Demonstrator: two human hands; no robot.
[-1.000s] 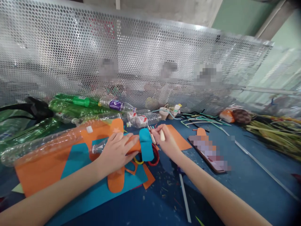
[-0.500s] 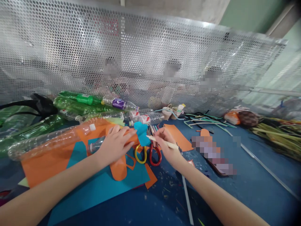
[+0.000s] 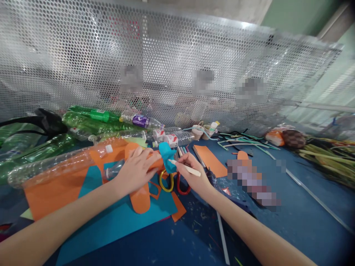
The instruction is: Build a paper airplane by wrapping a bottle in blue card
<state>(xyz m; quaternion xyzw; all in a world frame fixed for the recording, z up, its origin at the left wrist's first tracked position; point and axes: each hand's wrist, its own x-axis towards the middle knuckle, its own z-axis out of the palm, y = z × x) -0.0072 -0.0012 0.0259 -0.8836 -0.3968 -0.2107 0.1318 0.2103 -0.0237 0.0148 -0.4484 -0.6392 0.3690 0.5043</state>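
Note:
My left hand [image 3: 140,164] is closed over a small plastic bottle [image 3: 113,170] wrapped in orange paper, its clear end showing left of the wrist. Orange paper strips with rounded ends [image 3: 141,199] stick out on either side of it. A curved blue paper piece [image 3: 168,153] sits at the wrapped bottle's right end. My right hand [image 3: 194,171] pinches a white marker [image 3: 188,169], its tip at the blue piece; whether it touches I cannot tell. Just below lie scissors with a yellow handle loop [image 3: 166,183] and a red one [image 3: 183,186], the latter partly behind my right hand.
Orange paper [image 3: 63,195] and a blue sheet [image 3: 119,229] lie under my left arm. Clear bottles [image 3: 69,164] and green bottles [image 3: 80,122] are piled at the back left. A perforated metal screen [image 3: 166,62] stands behind. Straws [image 3: 244,140] and an orange card [image 3: 210,160] lie rightward.
My right hand has moved slightly left and down, bringing the marker's tip over the blue paper piece. My left hand keeps its hold on the wrapped bottle.

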